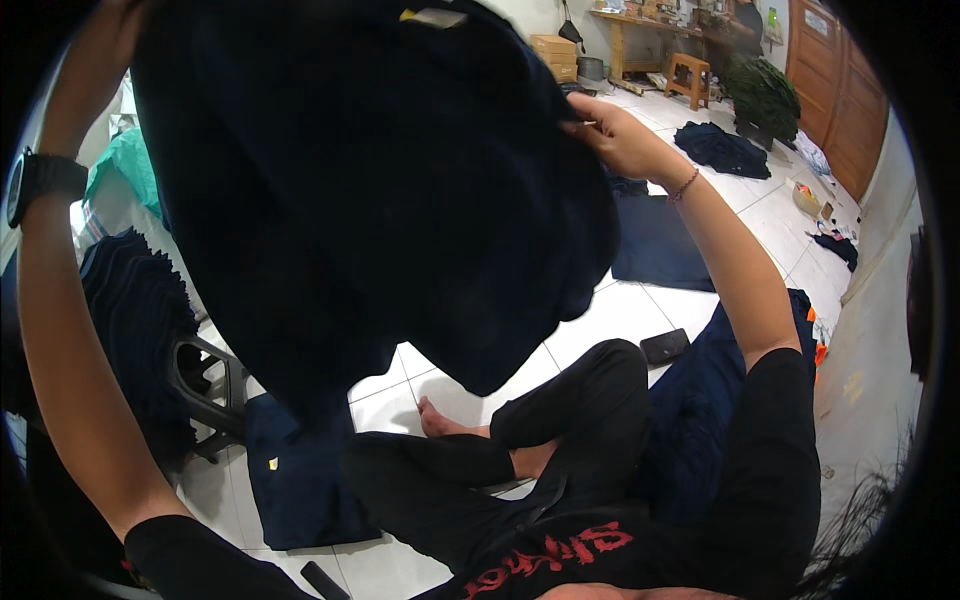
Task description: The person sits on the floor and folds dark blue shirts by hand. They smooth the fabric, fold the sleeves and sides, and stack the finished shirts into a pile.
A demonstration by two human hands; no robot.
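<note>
A large dark navy garment (390, 200) hangs raised in front of me, with a small pale label near its top edge. My right hand (625, 140) pinches its right edge between thumb and fingers. At the upper left, my left hand (112, 40) grips the garment's other side; its fingers are mostly hidden by the cloth and the picture's rim. Below the cloth lies a folded navy garment (300, 485) on the floor by my crossed legs. Another flat navy piece (660, 240) lies beyond my right forearm. Whether the raised garment is a shirt or trousers I cannot tell.
A tall stack of navy garments (135, 320) rests by a dark plastic stool (212, 390) at the left. Rumpled navy cloth (690, 410) and a black phone-like case (664, 347) lie to my right. Farther off are a clothing heap (722, 150), a stool (688, 80) and a person.
</note>
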